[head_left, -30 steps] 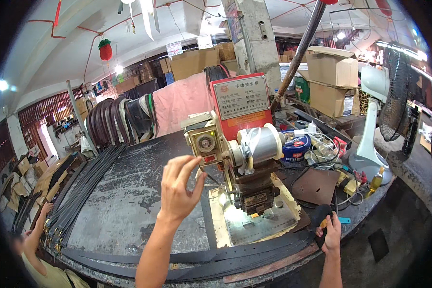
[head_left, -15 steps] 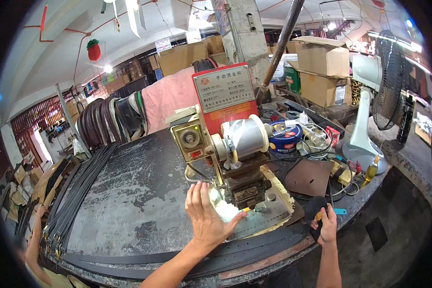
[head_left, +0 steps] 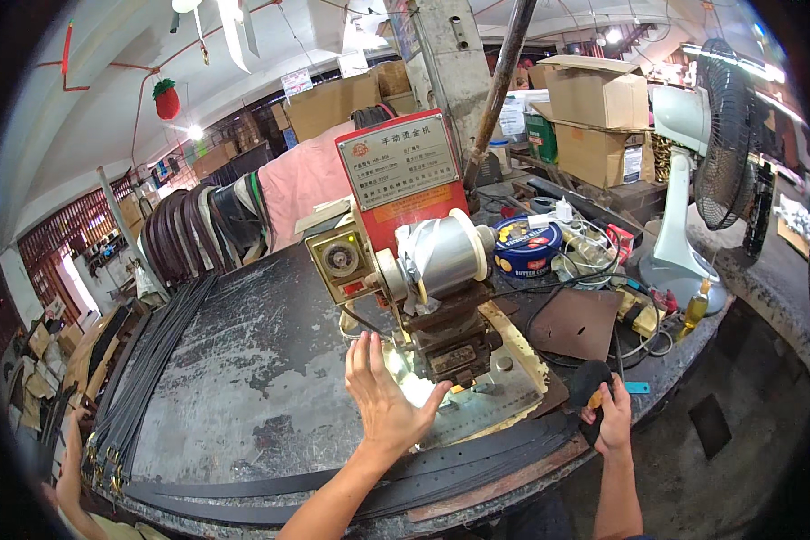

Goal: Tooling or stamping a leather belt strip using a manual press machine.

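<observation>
In front of a stamping machine [head_left: 357,261] with a red back plate and a silver foil roll [head_left: 441,256], my left hand [head_left: 385,405] is raised with fingers and thumb spread. It is beside the brightly lit spot under the press head [head_left: 454,358], and I see nothing held in it. A metal base plate [head_left: 477,409] lies under the head, with long black straps [head_left: 495,447] along the table's front edge. To the right, my right hand [head_left: 615,421] is closed around a black-wrapped handle [head_left: 590,385]; a bit of orange shows between the fingers.
A bundle of black belts [head_left: 153,364] lies on the left of the dark table [head_left: 243,396]. A blue tin [head_left: 526,247], tangled cables, a brown flat piece [head_left: 576,322] and a fan [head_left: 679,216] stand right. Another person's arm [head_left: 70,459] shows at far left.
The view has shifted slightly, so the machine sits a little further left and up. My left thumb has come slightly away from the press head. My right hand keeps its grip.
</observation>
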A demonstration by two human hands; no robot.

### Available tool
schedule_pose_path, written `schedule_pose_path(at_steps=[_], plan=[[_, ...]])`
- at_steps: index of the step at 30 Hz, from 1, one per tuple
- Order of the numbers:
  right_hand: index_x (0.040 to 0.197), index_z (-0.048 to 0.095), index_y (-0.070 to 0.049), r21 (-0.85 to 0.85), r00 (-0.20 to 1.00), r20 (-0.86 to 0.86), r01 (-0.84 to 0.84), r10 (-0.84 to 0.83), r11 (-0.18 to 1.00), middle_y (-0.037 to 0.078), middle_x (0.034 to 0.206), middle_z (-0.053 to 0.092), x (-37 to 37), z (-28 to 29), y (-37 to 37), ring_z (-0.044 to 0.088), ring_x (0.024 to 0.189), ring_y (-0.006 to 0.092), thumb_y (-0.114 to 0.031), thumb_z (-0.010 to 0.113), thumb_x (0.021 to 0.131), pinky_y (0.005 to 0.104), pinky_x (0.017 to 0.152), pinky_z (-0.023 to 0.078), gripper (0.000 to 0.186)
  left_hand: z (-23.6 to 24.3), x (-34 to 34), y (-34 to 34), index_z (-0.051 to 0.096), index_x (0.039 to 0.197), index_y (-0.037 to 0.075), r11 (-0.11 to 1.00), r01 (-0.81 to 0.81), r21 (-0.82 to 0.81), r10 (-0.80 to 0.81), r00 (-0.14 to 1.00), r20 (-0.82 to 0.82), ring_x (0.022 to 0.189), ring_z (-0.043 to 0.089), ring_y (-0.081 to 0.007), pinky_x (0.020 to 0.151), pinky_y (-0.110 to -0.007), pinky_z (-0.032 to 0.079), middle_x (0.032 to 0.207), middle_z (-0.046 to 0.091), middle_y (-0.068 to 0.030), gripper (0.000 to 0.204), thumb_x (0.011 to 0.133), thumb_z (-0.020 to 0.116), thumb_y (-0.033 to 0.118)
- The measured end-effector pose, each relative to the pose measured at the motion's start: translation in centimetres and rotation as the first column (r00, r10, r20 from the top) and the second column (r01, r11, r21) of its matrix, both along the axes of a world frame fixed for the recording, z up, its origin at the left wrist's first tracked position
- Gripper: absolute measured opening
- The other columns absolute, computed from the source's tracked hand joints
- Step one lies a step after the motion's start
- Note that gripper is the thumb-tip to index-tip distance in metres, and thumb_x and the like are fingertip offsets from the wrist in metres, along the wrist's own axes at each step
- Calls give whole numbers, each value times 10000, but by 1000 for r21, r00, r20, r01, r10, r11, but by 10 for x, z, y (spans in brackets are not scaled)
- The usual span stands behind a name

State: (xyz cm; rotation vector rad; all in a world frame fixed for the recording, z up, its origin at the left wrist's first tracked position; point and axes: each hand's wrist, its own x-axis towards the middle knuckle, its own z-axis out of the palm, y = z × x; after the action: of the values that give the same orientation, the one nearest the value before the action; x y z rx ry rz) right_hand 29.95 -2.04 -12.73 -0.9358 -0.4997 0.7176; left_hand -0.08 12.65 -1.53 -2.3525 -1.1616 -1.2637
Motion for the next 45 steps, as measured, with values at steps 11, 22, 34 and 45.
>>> schedule_pose_path(at_steps=[11,22,34,45], plan=[[1103,529,-98,32,1000,-13,-12,12,999,-1,740,509,-1,2,0,469,534,96,-167,523,1091,250,487,402,70,-4,-3,2,138,1582,-43,999,16,31,-16,1000,18,1484,218,-437,1204,-552,198,1564,237,-279,1234,733,894,438],[1119,512,-97,27,1000,-20,-8,8,1000,4,729,499,0,0,0,460,526,100,-155,512,1095,258,490,405,63,-8,-6,3,129,1587,-23,998,16,62,-18,1000,21,1488,210,-442,1202,-568,184,1576,219,-278,1240,738,893,460],[1131,502,-101,12,999,34,-8,8,1000,-1,722,486,3,-4,1,457,521,97,-177,517,1096,255,492,402,85,-7,-5,2,144,1580,-26,998,16,54,-17,1000,23,1485,214,-446,1203,-558,195,1565,229,-279,1229,734,900,446],[1088,504,-114,24,1000,-8,-17,18,1000,-6,766,501,-1,2,-1,460,539,95,-160,499,1102,251,504,408,49,-9,-4,2,137,1582,-28,999,13,39,-14,1000,20,1482,215,-449,1199,-562,194,1568,218,-287,1236,736,900,452]])
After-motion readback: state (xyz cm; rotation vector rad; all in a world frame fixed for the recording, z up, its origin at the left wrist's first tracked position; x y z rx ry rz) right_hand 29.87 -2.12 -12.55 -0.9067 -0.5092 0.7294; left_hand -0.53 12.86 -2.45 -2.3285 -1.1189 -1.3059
